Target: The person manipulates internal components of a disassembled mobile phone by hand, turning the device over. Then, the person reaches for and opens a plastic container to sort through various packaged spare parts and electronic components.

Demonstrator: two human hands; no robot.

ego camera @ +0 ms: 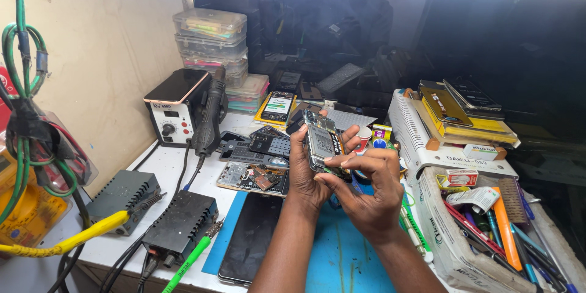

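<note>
Mid-inspection of an opened phone, held upright above the blue mat on the table. Left hand fingers clamped round its edges; right hand fingers closed on its lower corner. Probably calls next for a steady grip and careful probing of the exposed board.

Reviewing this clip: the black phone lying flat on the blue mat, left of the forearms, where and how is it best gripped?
Probably by its long side edges, coming from above: the black phone lies flat and face-up, its slim sides exposed on the blue mat.
</note>
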